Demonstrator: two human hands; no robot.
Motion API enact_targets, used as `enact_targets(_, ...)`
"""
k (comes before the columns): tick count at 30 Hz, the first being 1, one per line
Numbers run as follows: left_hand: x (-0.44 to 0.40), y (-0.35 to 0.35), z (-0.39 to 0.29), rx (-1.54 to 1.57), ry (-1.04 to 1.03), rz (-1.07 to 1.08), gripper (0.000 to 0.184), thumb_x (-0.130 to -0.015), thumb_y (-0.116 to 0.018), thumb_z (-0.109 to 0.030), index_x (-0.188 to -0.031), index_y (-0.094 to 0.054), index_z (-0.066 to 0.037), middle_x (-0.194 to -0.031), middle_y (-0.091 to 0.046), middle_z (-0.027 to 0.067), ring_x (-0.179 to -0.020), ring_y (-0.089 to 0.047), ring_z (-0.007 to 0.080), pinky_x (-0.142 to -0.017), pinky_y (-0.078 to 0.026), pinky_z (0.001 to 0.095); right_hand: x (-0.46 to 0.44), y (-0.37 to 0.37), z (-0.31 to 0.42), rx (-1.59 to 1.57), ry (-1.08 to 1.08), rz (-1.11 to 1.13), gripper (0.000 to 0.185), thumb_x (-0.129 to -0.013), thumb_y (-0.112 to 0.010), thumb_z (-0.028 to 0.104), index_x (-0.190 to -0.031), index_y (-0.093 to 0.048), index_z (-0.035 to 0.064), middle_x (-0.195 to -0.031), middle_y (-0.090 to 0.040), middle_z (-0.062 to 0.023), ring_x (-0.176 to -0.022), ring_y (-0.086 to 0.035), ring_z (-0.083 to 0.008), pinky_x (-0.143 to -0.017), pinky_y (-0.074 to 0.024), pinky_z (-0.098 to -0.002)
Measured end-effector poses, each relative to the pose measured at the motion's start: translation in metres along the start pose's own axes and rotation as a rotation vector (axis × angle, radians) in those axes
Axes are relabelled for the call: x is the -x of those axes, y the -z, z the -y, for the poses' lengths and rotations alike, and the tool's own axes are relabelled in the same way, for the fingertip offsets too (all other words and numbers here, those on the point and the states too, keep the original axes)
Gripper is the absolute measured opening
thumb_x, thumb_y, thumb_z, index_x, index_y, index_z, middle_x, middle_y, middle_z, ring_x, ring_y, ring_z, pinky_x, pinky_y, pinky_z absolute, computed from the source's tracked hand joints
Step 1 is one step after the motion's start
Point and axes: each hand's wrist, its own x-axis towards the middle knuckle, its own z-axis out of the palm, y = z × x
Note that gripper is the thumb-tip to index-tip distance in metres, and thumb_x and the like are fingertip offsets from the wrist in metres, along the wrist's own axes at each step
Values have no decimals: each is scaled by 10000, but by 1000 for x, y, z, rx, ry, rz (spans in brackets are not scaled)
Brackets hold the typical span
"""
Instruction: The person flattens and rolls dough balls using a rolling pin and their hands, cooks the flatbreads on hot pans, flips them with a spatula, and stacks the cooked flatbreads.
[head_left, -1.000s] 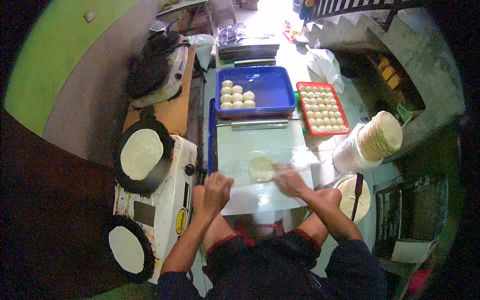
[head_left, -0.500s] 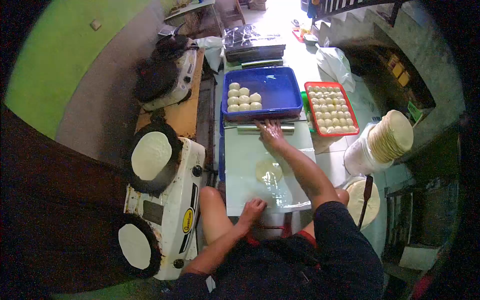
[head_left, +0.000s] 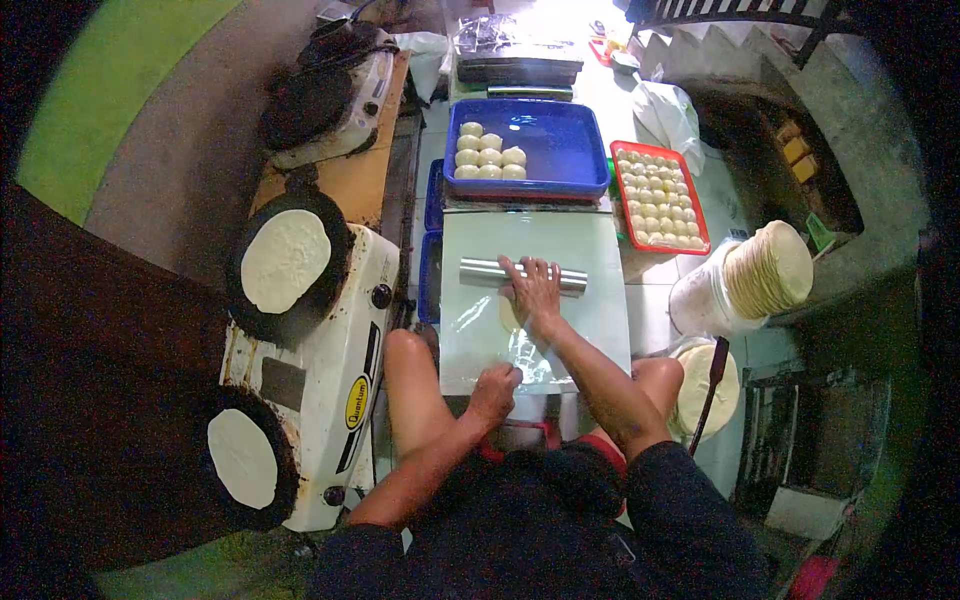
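Note:
My right hand point(head_left: 537, 295) lies over a shiny metal rolling pin point(head_left: 484, 268), its fingers draped across the middle. Below the pin, a flat round of dough point(head_left: 509, 312) is partly covered by that hand, under a glossy clear plastic sheet point(head_left: 470, 345) on the pale work board point(head_left: 590, 240). At the board's near edge my left hand point(head_left: 494, 393) is closed, fingertips pinched at the sheet's edge. Beyond the board stands a blue tray point(head_left: 560, 150) with several dough balls point(head_left: 490, 158) grouped at its left.
On the left, a white gas stove point(head_left: 365, 310) carries two dark griddles with flat dough rounds point(head_left: 286, 262). A red tray point(head_left: 702, 215) of dough balls sits at the right. Nearby, a stack of flatbreads point(head_left: 768, 275) tops a white bucket point(head_left: 695, 300). A dark-handled spatula point(head_left: 713, 385) crosses another dough pile point(head_left: 725, 400).
My right hand has drawn the rolling pin from the board's far end toward me, up to the dough. My left hand stays by the near edge. The camera view has shifted slightly.

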Motion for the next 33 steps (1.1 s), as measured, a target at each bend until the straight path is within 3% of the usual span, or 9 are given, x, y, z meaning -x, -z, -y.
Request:
enact_targets(4,3,-30,18,-12,-15,-68,127,-695,-573,38,-799,-594,-32,-888,-604,160,-933,-594,378,-785,-472,499,77,4,16,-33,88,167,676,-831,-729,415,-1442,-442,377,-1287,-533,-88,-1226,-492,-301,-1073,-294,-613)
enact_targets(12,1,-9,12,-63,-51,10,203,-651,-625,20,-837,-587,-51,-887,-602,135,-910,-585,362,-770,-470,489,9,-18,-1,-83,-97,-112,528,-860,-710,313,-1361,-548,277,-1509,-374,-187,-1427,-314,-419,-1161,-145,-654)
enact_targets(16,1,-7,6,-34,-107,-133,144,-689,-605,-29,-823,-606,-82,-826,-600,118,-842,-595,366,-705,-493,482,22,-2,-13,-666,-239,96,624,-837,-691,295,-1431,-499,288,-1603,-232,-233,-1432,-320,-463,-1160,-183,-649)
enact_targets(20,2,-1,3,-25,-49,-23,201,-676,-626,18,-848,-623,-85,-861,-607,119,-896,-595,342,-759,-480,468,26,-3,-8,-319,-83,184,629,-865,-627,205,-1471,-460,233,-1602,-226,-262,-1431,-297,-491,-1174,-147,-658)
enact_targets(23,2,-8,7,-37,-46,-52,168,-700,-608,5,-843,-627,-82,-862,-607,121,-889,-593,341,-756,-479,469,23,-4,3,-170,-201,-11,606,-871,-618,225,-1458,-471,221,-1577,-280,-270,-1461,-233,-487,-1157,-132,-694)
enact_targets(25,3,-8,8,-95,-30,5,155,-715,-598,0,-843,-629,-82,-863,-606,120,-887,-591,338,-759,-479,471,25,26,13,-142,-331,147,615,-867,-616,219,-1463,-466,222,-1564,-298,-280,-1486,-167,-484,-1175,-174,-649)
enact_targets(28,3,-10,9,-33,-53,-9,141,-743,-629,-38,-876,-648,-84,-897,-618,114,-910,-592,331,-778,-479,470,19,-1,6,-170,-174,30,658,-853,-631,199,-1484,-446,179,-1579,-246,-295,-1455,-229,-509,-1176,-264,-574)
enact_targets(29,4,-18,18,-36,-56,-1,159,-736,-655,-46,-891,-651,-85,-910,-623,112,-918,-594,330,-783,-479,468,27,13,15,-203,-250,41,617,-875,-600,197,-1469,-453,118,-1449,-459,-273,-1315,-475,-444,-1118,-374,-515)
enact_targets(33,1,-11,20,-34,-49,45,384,-621,-794,-53,-972,-645,-92,-960,-636,101,-970,-600,322,-819,-479,455,10,9,17,-135,-336,70,355,-926,-541,237,-1248,-586,96,-1103,-664,-173,-1035,-651,-322,-1030,-425,-521)
